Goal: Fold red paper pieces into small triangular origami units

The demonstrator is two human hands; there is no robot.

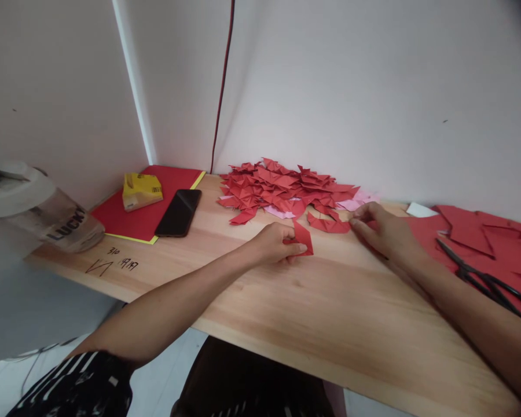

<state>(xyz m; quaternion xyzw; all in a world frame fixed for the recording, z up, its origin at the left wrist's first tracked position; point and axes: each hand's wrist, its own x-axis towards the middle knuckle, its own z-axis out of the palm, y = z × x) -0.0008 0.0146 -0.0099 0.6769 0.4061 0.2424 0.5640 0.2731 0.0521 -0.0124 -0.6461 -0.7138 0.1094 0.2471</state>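
Note:
My left hand [278,243] pinches a small folded piece of red paper [304,238] between thumb and fingers, just above the wooden table. To its right, my right hand [377,226] has thumb and forefinger drawn together at the right end of a curved strip of folded red paper [330,223]. Whether those fingertips grip the strip is hard to see. Behind both hands lies a heap of folded red paper pieces [282,185], with a few pink paper pieces [360,200] at its edges.
Black scissors [477,275] lie on red paper sheets [503,243] at the right, near my right forearm. On the left are a phone [179,213], a yellow box [142,191] on a red sheet [143,221], and a clear bottle [69,223]. A wall stands behind.

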